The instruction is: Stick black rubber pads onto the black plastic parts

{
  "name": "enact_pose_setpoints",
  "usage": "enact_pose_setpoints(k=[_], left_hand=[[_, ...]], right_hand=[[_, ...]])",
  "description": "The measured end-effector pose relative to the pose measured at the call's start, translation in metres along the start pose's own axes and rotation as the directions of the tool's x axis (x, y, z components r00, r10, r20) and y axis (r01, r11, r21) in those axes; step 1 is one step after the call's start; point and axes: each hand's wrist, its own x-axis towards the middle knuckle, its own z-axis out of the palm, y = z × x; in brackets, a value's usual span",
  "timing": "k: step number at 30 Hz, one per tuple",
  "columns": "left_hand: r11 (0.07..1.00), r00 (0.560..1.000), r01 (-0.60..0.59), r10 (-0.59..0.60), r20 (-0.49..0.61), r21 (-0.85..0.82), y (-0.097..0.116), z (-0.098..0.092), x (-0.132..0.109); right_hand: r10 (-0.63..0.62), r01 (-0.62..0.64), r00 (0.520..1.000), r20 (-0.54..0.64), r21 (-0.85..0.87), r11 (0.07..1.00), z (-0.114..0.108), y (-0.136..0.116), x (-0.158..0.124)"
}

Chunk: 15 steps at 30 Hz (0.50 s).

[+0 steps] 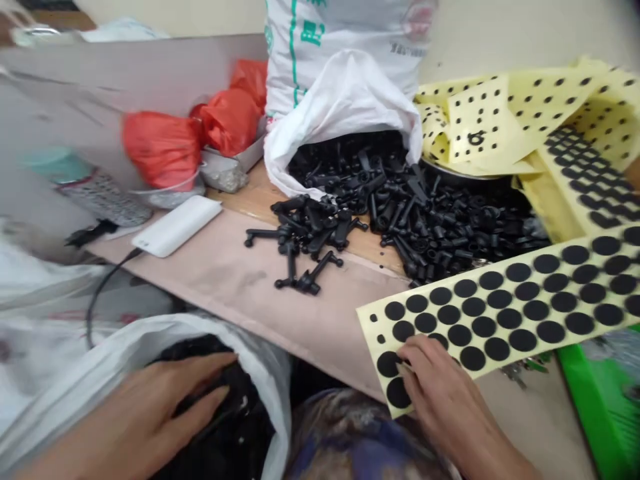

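Note:
My left hand reaches into a white plastic bag at the lower left, fingers stretched out over dark parts inside. My right hand rests on the near corner of a yellow sheet of round black pads, fingertips curled at a pad near the sheet's edge. A pile of black plastic parts spills from a white sack onto the table behind the sheet.
Red plastic bags and a grey tray sit at the back left. A white power bank with a black cable lies on the table. Used yellow sheets are heaped at the right. A green box stands at lower right.

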Motion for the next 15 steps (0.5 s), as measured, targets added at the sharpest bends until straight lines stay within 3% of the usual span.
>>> enact_pose_setpoints(k=[2, 4, 7, 10, 12, 15], left_hand=[[0.992, 0.993, -0.002, -0.013, 0.119, 0.126, -0.002, -0.010, -0.003], [0.985, 0.988, -0.061, 0.037, 0.150, 0.161, 0.008, -0.013, 0.002], [0.961, 0.964, -0.266, 0.265, 0.024, 0.074, 0.031, -0.001, 0.013], [0.876, 0.870, -0.482, 0.477, -0.125, -0.009, 0.052, 0.019, 0.023], [0.826, 0.823, -0.561, 0.550, -0.145, -0.048, 0.063, 0.031, 0.031], [0.783, 0.787, -0.615, 0.601, -0.140, -0.097, 0.075, 0.042, 0.040]], right_hand=[[-0.073, 0.056, 0.994, -0.082, -0.192, 0.980, 0.010, -0.001, -0.005], [-0.118, 0.082, 0.987, -0.110, -0.288, 0.954, 0.017, -0.003, -0.005], [-0.152, 0.104, 0.980, -0.125, -0.330, 0.938, 0.017, -0.007, -0.001], [-0.111, 0.063, 0.985, -0.134, -0.321, 0.945, 0.016, -0.009, 0.001], [-0.045, 0.004, 0.990, -0.135, -0.291, 0.957, 0.017, -0.010, 0.001], [0.019, -0.055, 0.990, -0.143, -0.249, 0.967, 0.020, -0.011, 0.002]])
